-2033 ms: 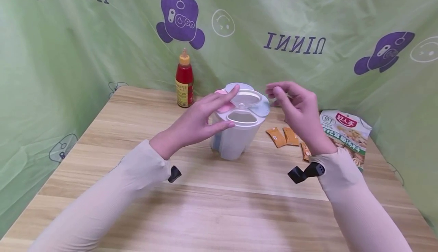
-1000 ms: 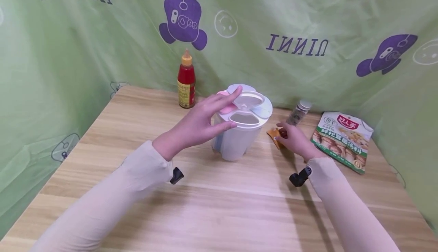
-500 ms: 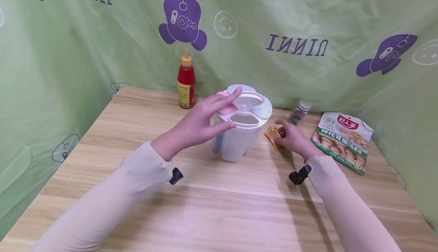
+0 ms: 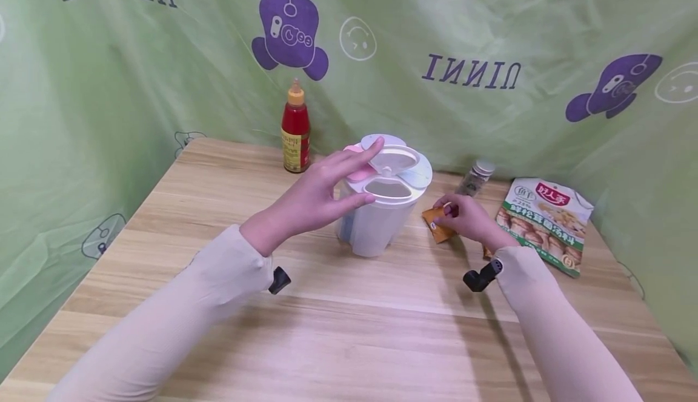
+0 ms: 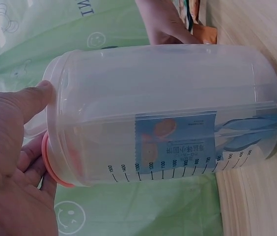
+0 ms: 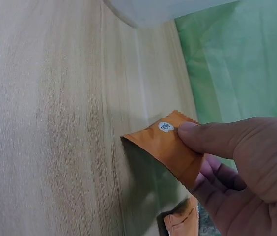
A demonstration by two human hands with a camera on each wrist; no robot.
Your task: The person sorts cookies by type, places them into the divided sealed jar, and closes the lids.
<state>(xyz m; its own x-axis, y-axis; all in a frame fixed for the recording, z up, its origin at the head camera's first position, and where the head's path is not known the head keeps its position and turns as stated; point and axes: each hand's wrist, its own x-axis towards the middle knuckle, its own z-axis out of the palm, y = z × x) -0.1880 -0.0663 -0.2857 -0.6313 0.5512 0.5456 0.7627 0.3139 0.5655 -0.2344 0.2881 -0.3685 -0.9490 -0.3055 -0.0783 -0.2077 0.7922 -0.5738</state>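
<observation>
A clear plastic storage container with a multi-part lid stands upright mid-table; one transparent flap is raised, exposing an opening. My left hand holds the lid's rim from the left, thumb at the front and fingers toward the back. Through the wall in the left wrist view, a blue packet shows inside. My right hand pinches a small orange wrapped packet between thumb and fingers, tilted just over the table. Another orange packet lies below that hand, partly hidden.
A red sauce bottle with a yellow cap stands at the back left. Behind my right hand is a small jar with a silver lid. A food pouch lies at the right. Green printed cloth hangs along the table's back.
My right hand has come down from beside the container's lid to the orange packets and now pinches one, its near end tilted. My left hand stays on the lid.
</observation>
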